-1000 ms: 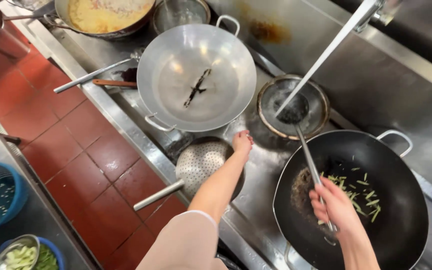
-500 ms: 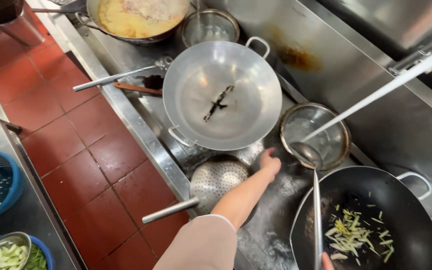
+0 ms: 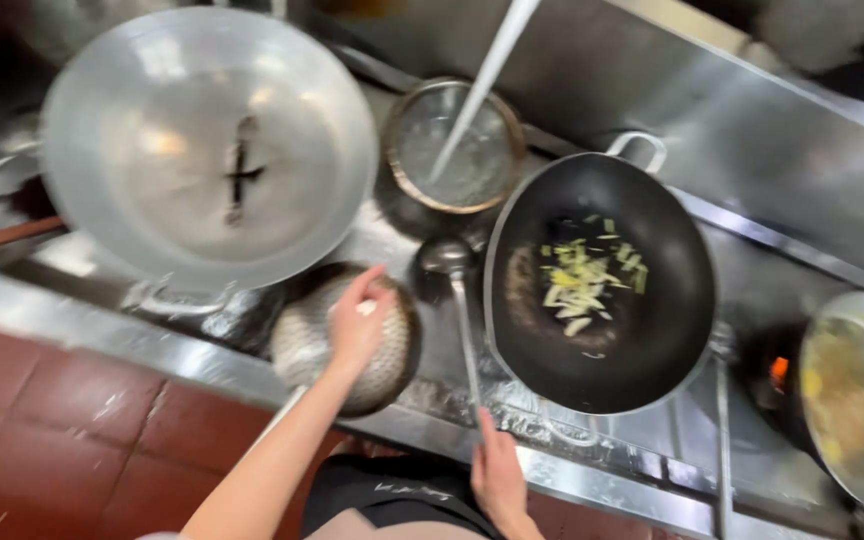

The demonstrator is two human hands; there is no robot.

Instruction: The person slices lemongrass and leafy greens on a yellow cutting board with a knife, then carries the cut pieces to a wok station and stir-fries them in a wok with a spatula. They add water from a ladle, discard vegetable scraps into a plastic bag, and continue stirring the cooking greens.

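The fingers of the right hand (image 3: 499, 468) are closed round the long handle of a ladle (image 3: 449, 262), whose bowl is held just beside the rim of the black wok (image 3: 652, 330), where pale sliced vegetables (image 3: 584, 277) lie. The left hand (image 3: 356, 325) is curled, fingertips pinched on something small above a perforated skimmer (image 3: 392, 365) set on the steel worktop (image 3: 82, 325). Behind it a silvery wok (image 3: 152, 200) is seen, and a round strainer (image 3: 457, 150) under a running tap
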